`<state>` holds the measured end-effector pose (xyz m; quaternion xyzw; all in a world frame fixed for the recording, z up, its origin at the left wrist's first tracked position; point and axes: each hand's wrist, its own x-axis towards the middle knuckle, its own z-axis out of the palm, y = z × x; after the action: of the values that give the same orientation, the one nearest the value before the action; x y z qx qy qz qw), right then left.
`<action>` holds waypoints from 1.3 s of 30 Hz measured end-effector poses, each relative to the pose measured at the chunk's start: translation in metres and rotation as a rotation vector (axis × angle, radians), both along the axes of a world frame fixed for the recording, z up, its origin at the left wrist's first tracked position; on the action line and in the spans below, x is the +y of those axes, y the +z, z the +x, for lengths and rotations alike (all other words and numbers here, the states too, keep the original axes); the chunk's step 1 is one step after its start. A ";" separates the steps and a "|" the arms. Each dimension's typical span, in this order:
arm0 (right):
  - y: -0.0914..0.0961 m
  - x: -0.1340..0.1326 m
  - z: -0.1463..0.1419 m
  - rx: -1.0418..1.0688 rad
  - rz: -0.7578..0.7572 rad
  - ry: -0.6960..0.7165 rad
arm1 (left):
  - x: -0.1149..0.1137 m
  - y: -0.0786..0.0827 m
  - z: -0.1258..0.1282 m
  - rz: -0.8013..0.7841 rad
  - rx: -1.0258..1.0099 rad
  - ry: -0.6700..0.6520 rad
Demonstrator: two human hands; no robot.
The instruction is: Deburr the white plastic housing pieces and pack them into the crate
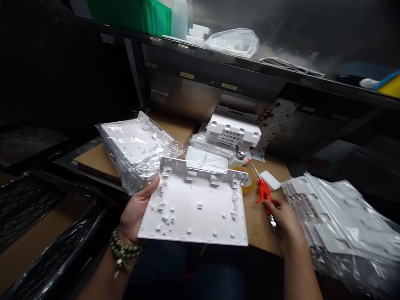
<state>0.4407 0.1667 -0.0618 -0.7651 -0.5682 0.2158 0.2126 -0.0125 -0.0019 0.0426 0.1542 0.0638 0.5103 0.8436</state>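
Note:
My left hand [136,210] grips the left edge of a white plastic housing panel [196,208], held flat with its ribbed inner side up. The thumb lies on top and a bead bracelet circles the wrist. My right hand [283,214] is closed around an orange-red air blow gun [264,192] with a thin metal nozzle pointing up and left, resting over the cardboard-covered bench [259,225].
Bagged white panels [137,146] lie at the left and a larger bagged stack [340,225] at the right. More white parts [233,131], a yellow tape roll [248,183] and a small white block [270,180] sit behind. Black crates [37,216] stand left, a shelf above.

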 end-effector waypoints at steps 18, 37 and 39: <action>0.057 -0.096 -0.002 1.201 0.128 0.200 | -0.039 0.025 -0.002 -0.593 0.022 0.301; 0.002 -0.131 -0.028 1.030 -0.021 0.130 | -0.042 0.059 0.044 -0.620 -0.048 0.403; 0.004 -0.131 -0.030 1.027 -0.026 0.118 | -0.038 0.058 0.045 -0.639 -0.057 0.404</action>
<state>0.4109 0.0353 -0.0583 -0.5295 -0.4301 0.5824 0.4421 0.0330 -0.0401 0.1002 -0.1466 0.2255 0.6249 0.7329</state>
